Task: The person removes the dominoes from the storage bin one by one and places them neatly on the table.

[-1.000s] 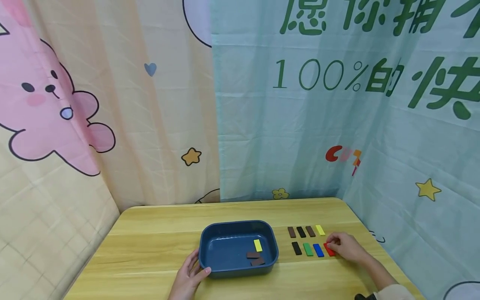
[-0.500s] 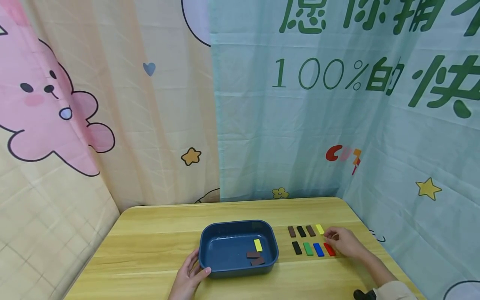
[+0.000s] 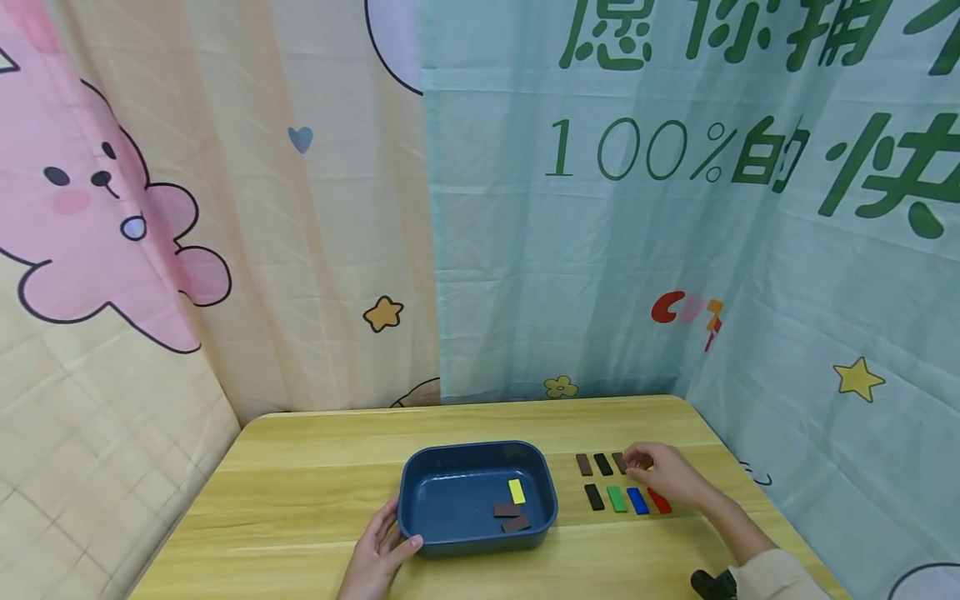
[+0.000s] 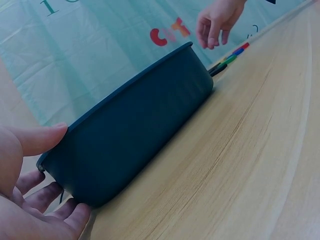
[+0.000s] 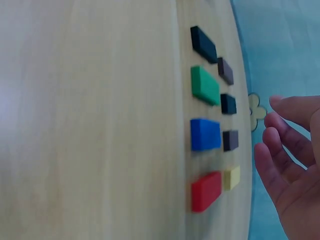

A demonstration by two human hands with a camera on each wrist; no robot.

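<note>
A dark blue rectangular tub point(image 3: 480, 547) stands on the table. My left hand point(image 3: 380, 554) grips its left end, thumb over the rim and fingers against the wall below. Inside lie a yellow block point(image 3: 517, 492) and two brown blocks point(image 3: 506, 510). To the right, my right hand point(image 3: 667, 475) hovers over the back row, thumb and fingers apart with nothing between them. In the head view it hides another yellow block point(image 5: 232, 178), which the right wrist view shows lying on the table. A brown block point(image 3: 618, 462) is beside its fingertips.
In the front row lie black point(image 3: 594, 497), green point(image 3: 617, 499), blue point(image 3: 637, 501) and red point(image 3: 660, 501) blocks. A brown block point(image 3: 584, 465) and a black block point(image 3: 603, 464) continue the back row leftward. Printed curtains point(image 3: 570, 275) hang behind the wooden table point(image 3: 315, 467).
My right hand has moved from the red block at the front row's right end, back and then left above the back row. My left hand and the tub have stayed put.
</note>
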